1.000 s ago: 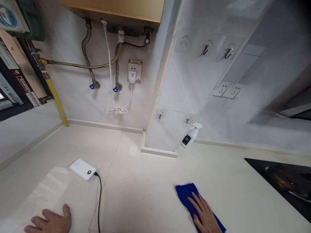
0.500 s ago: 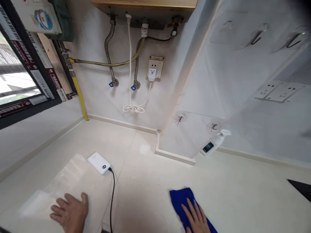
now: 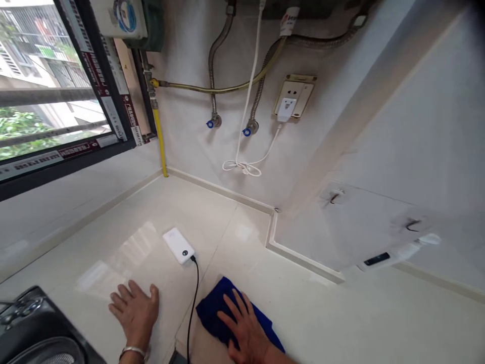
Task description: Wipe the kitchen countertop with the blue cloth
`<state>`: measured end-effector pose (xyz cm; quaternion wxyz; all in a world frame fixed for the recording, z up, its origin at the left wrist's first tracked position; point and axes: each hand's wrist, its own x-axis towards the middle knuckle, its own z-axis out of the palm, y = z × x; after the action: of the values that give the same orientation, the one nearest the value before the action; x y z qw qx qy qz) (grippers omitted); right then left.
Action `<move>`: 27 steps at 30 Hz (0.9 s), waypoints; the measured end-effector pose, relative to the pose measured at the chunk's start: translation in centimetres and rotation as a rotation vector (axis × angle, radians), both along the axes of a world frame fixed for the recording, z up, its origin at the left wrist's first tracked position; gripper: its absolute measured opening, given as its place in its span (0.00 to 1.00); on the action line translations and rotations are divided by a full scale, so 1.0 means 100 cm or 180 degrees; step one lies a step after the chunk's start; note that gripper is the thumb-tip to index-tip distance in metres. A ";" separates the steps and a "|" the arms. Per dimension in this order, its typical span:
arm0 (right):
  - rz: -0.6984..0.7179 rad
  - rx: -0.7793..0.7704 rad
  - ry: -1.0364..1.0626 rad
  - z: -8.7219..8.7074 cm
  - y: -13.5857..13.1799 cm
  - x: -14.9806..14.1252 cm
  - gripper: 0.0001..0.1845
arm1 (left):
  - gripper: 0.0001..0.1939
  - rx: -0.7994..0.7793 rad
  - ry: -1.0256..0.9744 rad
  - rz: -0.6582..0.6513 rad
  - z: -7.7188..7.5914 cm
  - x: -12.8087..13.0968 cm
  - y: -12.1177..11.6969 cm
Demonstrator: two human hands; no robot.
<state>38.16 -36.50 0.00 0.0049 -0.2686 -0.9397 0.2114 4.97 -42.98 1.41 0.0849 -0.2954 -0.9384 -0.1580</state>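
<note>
A blue cloth lies flat on the pale countertop. My right hand presses down on it with the fingers spread, not wrapped around it. Further left, my left hand rests on the bare surface, fingers apart and holding nothing; a bracelet circles its wrist. Beyond the two hands sits a white power bank. From it a black cable runs toward me, passing between my left hand and the cloth.
A white spray bottle stands by the wall on the right. At lower left is a black stove. Hoses, a white cord and a plugged socket are on the back wall. A yellow pipe meets the corner near the window.
My right hand has slid left with the blue cloth, closer to the black cable. The view has turned left, bringing the stove in. My left hand stays flat on the surface.
</note>
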 end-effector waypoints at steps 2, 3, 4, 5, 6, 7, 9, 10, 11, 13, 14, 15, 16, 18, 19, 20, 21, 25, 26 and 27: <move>-0.0102 -0.0006 0.0095 -0.003 0.009 -0.014 0.47 | 0.40 0.0003 -0.0003 0.0016 -0.001 0.000 0.000; -0.0160 0.0008 0.0136 -0.005 0.013 -0.019 0.46 | 0.40 0.0006 -0.0002 0.0021 -0.001 0.001 0.000; -0.0221 0.0028 0.0162 -0.007 0.018 -0.023 0.45 | 0.40 0.0013 0.0009 0.0024 -0.001 0.001 0.000; -0.0284 0.0050 0.0174 -0.008 0.023 -0.027 0.44 | 0.39 0.0022 0.0029 0.0024 0.000 0.002 0.000; -0.0350 0.0075 0.0175 -0.009 0.028 -0.031 0.44 | 0.39 0.0035 0.0050 0.0032 0.000 0.002 0.000; -0.0418 0.0101 0.0166 -0.009 0.033 -0.035 0.43 | 0.39 0.0042 0.0071 0.0038 0.000 0.002 0.000; -0.0555 0.0168 0.0124 -0.007 0.044 -0.043 0.43 | 0.39 0.0034 0.0096 0.0051 -0.001 0.002 0.001; -0.0625 0.0214 0.0103 -0.005 0.050 -0.047 0.43 | 0.39 0.0019 0.0106 0.0053 -0.002 0.002 0.001; -0.0690 0.0267 0.0087 -0.004 0.057 -0.051 0.42 | 0.39 0.0003 0.0124 0.0057 -0.003 0.001 0.001; -0.0824 0.0395 0.0088 -0.002 0.072 -0.059 0.41 | 0.39 -0.0023 0.0176 0.0064 -0.007 0.000 0.001; -0.0891 0.0466 0.0100 -0.001 0.080 -0.063 0.40 | 0.39 -0.0030 0.0199 0.0077 -0.009 -0.001 0.001; -0.0959 0.0537 0.0116 -0.001 0.089 -0.067 0.40 | 0.39 -0.0037 0.0219 0.0089 -0.011 -0.001 0.000; -0.1031 0.0610 0.0133 -0.001 0.099 -0.071 0.39 | 0.39 -0.0043 0.0234 0.0099 -0.013 -0.002 0.000; -0.1190 0.0761 0.0158 -0.002 0.119 -0.079 0.37 | 0.39 -0.0059 0.0250 0.0110 -0.015 -0.003 -0.001; -0.1269 0.0841 0.0163 -0.003 0.130 -0.083 0.36 | 0.39 -0.0070 0.0253 0.0111 -0.015 -0.003 -0.001; -0.1347 0.0922 0.0162 -0.003 0.142 -0.086 0.36 | 0.40 -0.0081 0.0252 0.0116 -0.016 -0.004 -0.001; -0.1424 0.1000 0.0154 -0.004 0.153 -0.090 0.35 | 0.40 -0.0093 0.0245 0.0119 -0.015 -0.004 -0.001; -0.1695 0.1206 0.0056 -0.009 0.199 -0.096 0.34 | 0.41 -0.0144 0.0181 0.0136 -0.013 -0.005 0.000; -0.1765 0.1233 0.0022 -0.011 0.210 -0.096 0.34 | 0.41 -0.0159 0.0171 0.0138 -0.013 -0.005 0.000; -0.1831 0.1254 -0.0009 -0.013 0.220 -0.094 0.34 | 0.41 -0.0171 0.0173 0.0143 -0.012 -0.005 0.000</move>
<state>28.72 -14.46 -1.29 0.1147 -0.5167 -0.8483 0.0155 4.47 -42.96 0.16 0.1058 -0.2806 -0.9460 -0.1228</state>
